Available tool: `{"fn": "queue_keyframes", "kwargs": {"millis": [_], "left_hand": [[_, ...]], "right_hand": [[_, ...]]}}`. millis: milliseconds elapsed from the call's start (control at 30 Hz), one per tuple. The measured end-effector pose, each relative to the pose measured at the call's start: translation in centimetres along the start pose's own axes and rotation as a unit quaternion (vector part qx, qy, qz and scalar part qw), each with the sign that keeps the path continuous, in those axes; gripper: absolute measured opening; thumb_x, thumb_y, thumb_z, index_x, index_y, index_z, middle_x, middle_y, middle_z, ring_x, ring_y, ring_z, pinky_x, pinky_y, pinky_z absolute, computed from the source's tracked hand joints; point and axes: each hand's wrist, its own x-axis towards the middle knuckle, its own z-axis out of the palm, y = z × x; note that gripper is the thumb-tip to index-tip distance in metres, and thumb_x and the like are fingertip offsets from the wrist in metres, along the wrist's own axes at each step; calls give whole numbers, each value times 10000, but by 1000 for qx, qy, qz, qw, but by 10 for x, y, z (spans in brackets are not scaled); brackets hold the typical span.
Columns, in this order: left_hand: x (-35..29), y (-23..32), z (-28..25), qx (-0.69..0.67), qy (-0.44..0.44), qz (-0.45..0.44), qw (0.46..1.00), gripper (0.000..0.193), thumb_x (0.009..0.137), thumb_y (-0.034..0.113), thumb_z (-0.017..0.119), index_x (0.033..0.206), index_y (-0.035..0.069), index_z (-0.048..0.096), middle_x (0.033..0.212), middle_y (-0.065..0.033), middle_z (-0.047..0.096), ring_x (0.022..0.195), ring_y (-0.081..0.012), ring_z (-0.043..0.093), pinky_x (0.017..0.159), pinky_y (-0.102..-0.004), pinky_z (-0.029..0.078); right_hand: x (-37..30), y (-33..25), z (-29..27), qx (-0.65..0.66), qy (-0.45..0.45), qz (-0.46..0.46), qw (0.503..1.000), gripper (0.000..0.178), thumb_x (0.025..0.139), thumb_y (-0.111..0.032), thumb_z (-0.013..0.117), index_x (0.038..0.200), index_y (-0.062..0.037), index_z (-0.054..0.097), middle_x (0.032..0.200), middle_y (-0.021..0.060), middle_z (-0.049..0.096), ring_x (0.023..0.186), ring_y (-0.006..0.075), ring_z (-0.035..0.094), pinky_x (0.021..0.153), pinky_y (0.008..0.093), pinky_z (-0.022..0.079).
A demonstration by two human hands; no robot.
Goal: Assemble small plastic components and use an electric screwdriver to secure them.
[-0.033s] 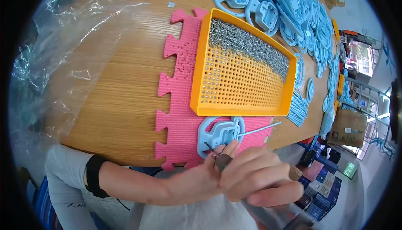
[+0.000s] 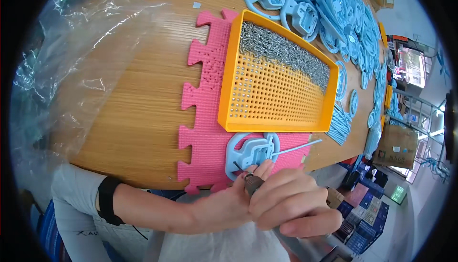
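Observation:
A light-blue plastic frame with a boxy housing (image 2: 254, 151) lies on the pink foam mat (image 2: 205, 140), close to its near edge. My left hand (image 2: 234, 200) grips its near edge with the fingertips; part of that grip is hidden behind the tool. My right hand (image 2: 293, 202) is wrapped round a grey screwdriver (image 2: 254, 183). Its thin dark bit points down at the frame's near left corner; whether a screw sits under the tip is too small to tell. From the frame's right side a thin light-blue rod (image 2: 298, 146) sticks out over the mat.
Just beyond the frame stands a yellow perforated tray (image 2: 281, 131) with many small silver screws (image 2: 281, 52). A heap of light-blue plastic parts (image 2: 341, 14) covers the table's far right. Clear plastic sheeting (image 2: 81, 66) spreads over the left. Cardboard boxes (image 2: 396, 145) stand beyond the right edge.
My right hand and the screwdriver have shifted very slightly, and a little less of the bit shows. The frame and my left hand look nearly unmoved.

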Motion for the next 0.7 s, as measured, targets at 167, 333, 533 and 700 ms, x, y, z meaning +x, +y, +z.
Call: {"fn": "queue_keyframes", "kwargs": {"millis": [167, 333, 533, 700], "left_hand": [[-5, 2, 4, 53, 8, -22, 998, 520, 840, 241, 448, 1223, -107, 488, 1289, -232, 478, 1236, -379, 439, 1040, -474, 374], [-1, 8, 13, -76, 65, -37, 994, 516, 831, 239, 452, 1229, -86, 488, 1282, -231, 479, 1227, -380, 449, 1042, -480, 376], [-3, 1, 9, -81, 33, -10, 996, 483, 802, 209, 475, 1166, -102, 535, 1262, -246, 511, 1202, -384, 482, 996, -436, 419], [-2, -2, 4, -60, -19, 0, 998, 444, 772, 175, 488, 1064, -137, 608, 1236, -273, 544, 1177, -379, 521, 968, -390, 442]], "right_hand": [[-5, 9, -2, -3, -42, -7, 999, 196, 782, -52, 579, 835, 37, 413, 547, 160, 521, 390, 214, 490, 361, 316, 423], [2, 4, -18, -10, -123, 34, 992, 348, 899, -277, 589, 890, -1, 378, 571, 179, 569, 416, 232, 556, 374, 322, 468], [21, 1, -27, 57, -181, 76, 979, 390, 873, -308, 621, 903, 3, 387, 524, 168, 552, 383, 241, 538, 367, 325, 461], [42, -20, -30, 29, -96, 31, 994, 505, 841, -452, 639, 1000, -31, 409, 574, 116, 585, 396, 185, 543, 399, 277, 465]]}}
